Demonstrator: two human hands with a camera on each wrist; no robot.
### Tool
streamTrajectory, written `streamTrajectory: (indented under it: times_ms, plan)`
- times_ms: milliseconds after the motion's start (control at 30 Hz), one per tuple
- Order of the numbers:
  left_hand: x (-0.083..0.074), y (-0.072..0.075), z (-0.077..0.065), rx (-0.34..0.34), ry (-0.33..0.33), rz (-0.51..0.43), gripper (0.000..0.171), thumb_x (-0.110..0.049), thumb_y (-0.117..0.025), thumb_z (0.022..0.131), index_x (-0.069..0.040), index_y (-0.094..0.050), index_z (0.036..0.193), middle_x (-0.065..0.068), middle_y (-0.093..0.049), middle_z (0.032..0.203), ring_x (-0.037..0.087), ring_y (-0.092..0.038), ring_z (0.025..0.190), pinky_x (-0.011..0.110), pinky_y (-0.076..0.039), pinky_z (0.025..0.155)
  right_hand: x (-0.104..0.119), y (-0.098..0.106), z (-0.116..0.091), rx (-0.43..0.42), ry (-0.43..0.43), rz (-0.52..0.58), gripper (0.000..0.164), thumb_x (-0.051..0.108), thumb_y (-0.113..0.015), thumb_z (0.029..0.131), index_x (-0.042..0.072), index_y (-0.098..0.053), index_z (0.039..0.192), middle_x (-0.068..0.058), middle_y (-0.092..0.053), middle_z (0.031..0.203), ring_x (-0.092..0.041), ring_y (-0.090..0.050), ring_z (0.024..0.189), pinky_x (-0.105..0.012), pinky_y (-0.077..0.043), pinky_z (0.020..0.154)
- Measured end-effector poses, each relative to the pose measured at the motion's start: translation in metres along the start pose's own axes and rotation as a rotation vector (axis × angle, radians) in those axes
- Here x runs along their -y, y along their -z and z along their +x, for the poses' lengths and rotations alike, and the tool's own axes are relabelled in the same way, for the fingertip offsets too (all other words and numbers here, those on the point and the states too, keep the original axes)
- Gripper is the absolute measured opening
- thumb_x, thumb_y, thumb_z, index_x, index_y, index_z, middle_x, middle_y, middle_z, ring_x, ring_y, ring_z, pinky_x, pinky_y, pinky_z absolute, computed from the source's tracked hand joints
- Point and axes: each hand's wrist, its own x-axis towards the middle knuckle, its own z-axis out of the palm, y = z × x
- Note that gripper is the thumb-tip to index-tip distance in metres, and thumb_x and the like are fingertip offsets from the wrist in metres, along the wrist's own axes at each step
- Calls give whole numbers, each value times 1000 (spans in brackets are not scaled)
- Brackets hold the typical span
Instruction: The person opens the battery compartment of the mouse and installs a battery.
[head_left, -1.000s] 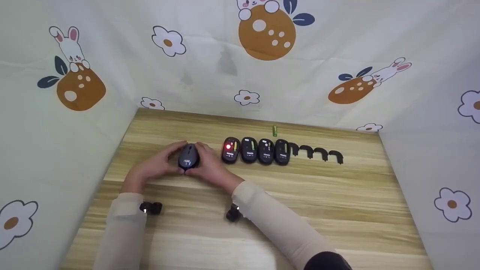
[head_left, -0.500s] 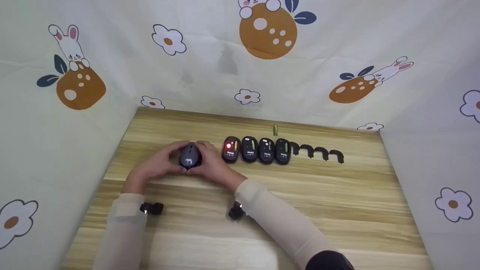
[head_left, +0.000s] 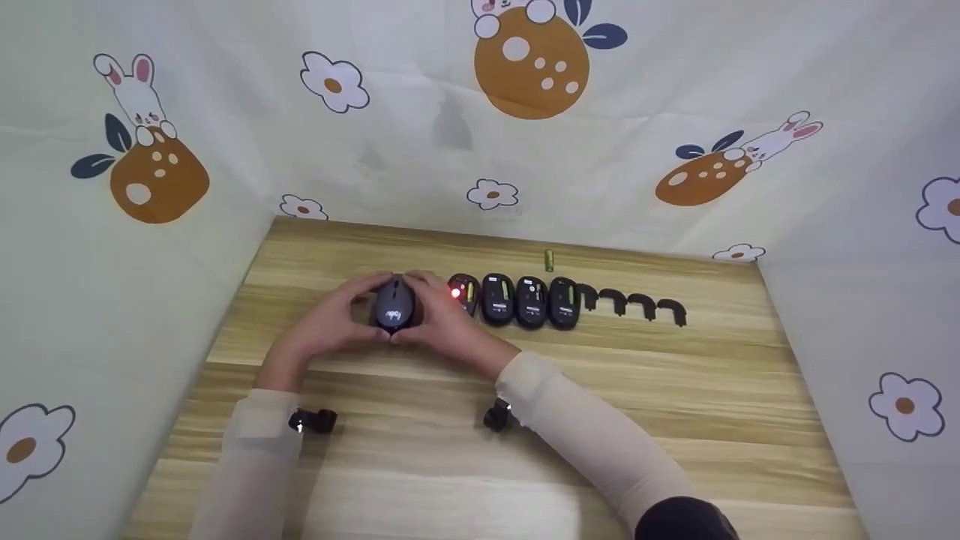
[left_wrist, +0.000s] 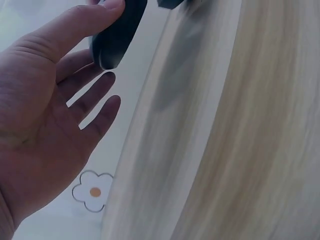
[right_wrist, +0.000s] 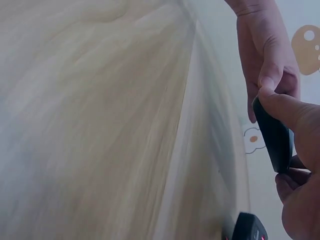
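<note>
A dark grey computer mouse (head_left: 394, 306) is held top side up between my two hands, raised off the wooden table. My left hand (head_left: 330, 319) grips its left side, the thumb at the near end and fingers toward the far end. On the opposite side, my right hand (head_left: 454, 322) pinches it between thumb and fingers, as the right wrist view also shows. Just right of that hand lies an upturned mouse (head_left: 469, 292) with a glowing red light, partly hidden behind the fingers. In the left wrist view, the mouse's dark body (left_wrist: 117, 40) sits under my left thumb.
More upturned mice (head_left: 531, 302) with batteries in their bays continue the row rightward. Several black curved battery covers (head_left: 641, 306) lie beyond them. One loose green battery (head_left: 550, 260) rests behind the row. Patterned cloth walls (head_left: 412, 135) surround the wooden table (head_left: 420, 480).
Both hands have carried the held mouse to the right and slightly away from me. The right hand now overlaps the mouse with the red light. The rest of the row stays put.
</note>
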Motion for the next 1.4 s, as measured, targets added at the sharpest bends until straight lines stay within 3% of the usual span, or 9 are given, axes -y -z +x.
streamTrajectory:
  times_ms: [200, 467, 633, 867, 1200, 1400]
  plan:
    - [-7, -14, 0, -27, -52, -7, 101, -19, -100, 80, -16, -49, 168, 9, -42, 174, 44, -51, 148, 61, -40, 125, -3, 13, -12, 9, 32, -5, 105, 28, -102, 81, 3, -46, 166, -14, -44, 169, -27, -42, 155, -35, -31, 131]
    - [-16, -36, 3, -39, -139, -7, 97, -17, -98, 82, -13, -50, 166, 13, -44, 172, 40, -48, 151, 61, -39, 126, -14, 29, -31, 16, 55, -7, 106, 32, -101, 82, 4, -45, 167, -13, -43, 170, -26, -42, 155, -39, -34, 131]
    - [-20, -48, 6, -48, -130, 8, 98, -19, -99, 80, -18, -52, 166, 11, -44, 172, 38, -48, 151, 61, -39, 126, -20, 37, -43, 18, 64, -2, 107, 34, -101, 81, 3, -45, 167, -10, -44, 169, -25, -41, 155, -40, -33, 131]
    - [-31, -66, 14, -20, -160, 15, 97, -23, -99, 81, -20, -52, 166, 7, -45, 172, 34, -47, 152, 58, -39, 126, -31, 51, -62, -4, 72, 1, 105, 30, -101, 81, 2, -46, 165, -17, -42, 170, -30, -41, 156, -46, -33, 131]
    - [-50, -94, 23, -14, -182, 57, 99, -25, -99, 81, -23, -50, 167, 5, -42, 173, 35, -39, 158, 64, -32, 129, -46, 72, -90, -25, 94, 14, 104, 29, -101, 81, 6, -47, 166, -10, -44, 169, -25, -42, 155, -45, -32, 131]
    - [-60, -108, 30, -3, -237, 85, 99, -26, -98, 81, -22, -50, 167, 4, -42, 172, 35, -36, 160, 65, -30, 129, -54, 84, -108, -55, 81, 51, 104, 29, -101, 80, 9, -47, 167, -4, -43, 169, -24, -45, 154, -45, -34, 131]
